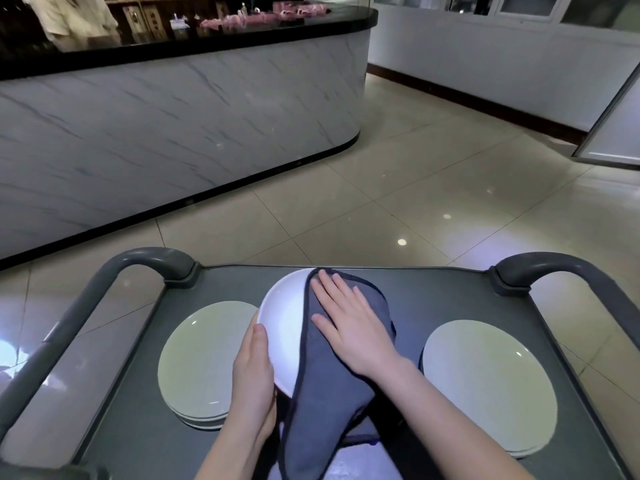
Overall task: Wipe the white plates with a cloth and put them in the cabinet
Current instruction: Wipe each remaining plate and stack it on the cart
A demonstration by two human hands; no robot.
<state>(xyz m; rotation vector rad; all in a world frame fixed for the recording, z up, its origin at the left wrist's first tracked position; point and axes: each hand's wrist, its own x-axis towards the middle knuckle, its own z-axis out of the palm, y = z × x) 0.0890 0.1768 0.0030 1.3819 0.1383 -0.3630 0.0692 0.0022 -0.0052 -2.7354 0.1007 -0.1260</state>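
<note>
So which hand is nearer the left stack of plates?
Left. The left hand grips the held plate right beside that stack; the right hand lies flat on the cloth, farther right.

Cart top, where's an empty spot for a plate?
Bare cart top lies along the far edge, between the left plate stack and the left handle, and between the cloth and the right handle. The middle is crowded: the left hand holds the white plate, the right hand presses the cloth on it.
</note>
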